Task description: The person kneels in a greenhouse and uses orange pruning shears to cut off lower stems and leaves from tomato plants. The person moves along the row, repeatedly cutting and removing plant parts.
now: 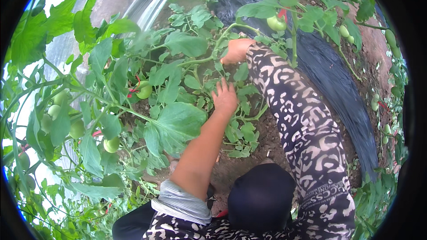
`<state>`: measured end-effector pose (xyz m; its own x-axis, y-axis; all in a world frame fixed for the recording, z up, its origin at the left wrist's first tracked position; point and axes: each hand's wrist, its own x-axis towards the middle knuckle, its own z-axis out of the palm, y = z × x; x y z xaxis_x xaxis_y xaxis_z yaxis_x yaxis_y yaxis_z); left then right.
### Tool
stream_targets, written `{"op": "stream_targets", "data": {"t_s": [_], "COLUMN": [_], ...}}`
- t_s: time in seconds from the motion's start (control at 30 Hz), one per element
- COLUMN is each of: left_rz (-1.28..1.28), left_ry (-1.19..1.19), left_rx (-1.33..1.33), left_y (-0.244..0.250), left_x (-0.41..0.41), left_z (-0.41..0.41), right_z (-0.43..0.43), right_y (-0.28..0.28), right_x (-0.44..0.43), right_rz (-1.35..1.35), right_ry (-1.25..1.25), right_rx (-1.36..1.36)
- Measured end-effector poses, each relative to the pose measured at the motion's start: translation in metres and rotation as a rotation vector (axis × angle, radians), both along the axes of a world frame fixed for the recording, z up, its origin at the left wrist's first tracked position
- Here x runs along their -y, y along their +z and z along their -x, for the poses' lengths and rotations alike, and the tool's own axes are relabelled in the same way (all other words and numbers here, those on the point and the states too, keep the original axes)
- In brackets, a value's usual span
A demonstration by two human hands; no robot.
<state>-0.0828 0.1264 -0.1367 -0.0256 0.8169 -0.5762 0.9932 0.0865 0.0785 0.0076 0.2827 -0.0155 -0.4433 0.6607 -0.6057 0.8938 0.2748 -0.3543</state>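
Observation:
My left hand (226, 98) reaches into low tomato foliage (191, 81), fingers apart and pointing away from me. I see nothing held in it. Just beyond it, my right hand (237, 51) is bent down beside a thick, curved tomato stem (218, 45). Its fingers are mostly hidden, so whether it grips the stem cannot be told. A large tomato leaf (176, 125) hangs just left of my left forearm. Past my right wrist, a green tomato (276, 23) hangs near an upright stem (293, 20) with a red tie on it.
Black plastic mulch film (333, 83) runs along the right over bare soil. Clear plastic sheeting (160, 0) rises at the upper left. Several green tomatoes, among them one (144, 90) near a red tie, hang at left. My knee (262, 196) is in front of me.

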Motion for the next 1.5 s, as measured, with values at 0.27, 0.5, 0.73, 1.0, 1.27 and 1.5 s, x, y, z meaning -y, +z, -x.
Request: {"op": "stream_targets", "data": {"t_s": [0.27, 0.5, 0.73, 1.0, 1.27, 1.5], "left_rz": [-0.061, -0.069, -0.184, -0.396, -0.338, -0.410], "left_ry": [0.036, 0.165, 0.130, 0.242, 0.297, 0.267], "left_rx": [0.005, 0.088, 0.246, 0.371, 0.394, 0.380], "left_y": [0.003, 0.027, 0.029, 0.051, 0.054, 0.064], "left_x": [0.007, 0.005, 0.032, 0.064, 0.090, 0.109], "left_z": [0.003, -0.007, 0.006, 0.015, 0.030, 0.040], "right_z": [0.005, -0.011, -0.024, 0.000, -0.008, -0.040], "right_y": [-0.002, -0.024, -0.017, -0.041, -0.061, -0.066], "right_x": [-0.007, -0.007, 0.018, 0.008, 0.008, 0.019], "right_rz": [-0.006, -0.100, -0.400, -0.585, -0.641, -0.467], "right_ry": [0.046, 0.080, -0.202, -0.104, -0.008, -0.363], "right_rx": [-0.074, -0.166, -0.124, -0.094, -0.209, -0.574]}}
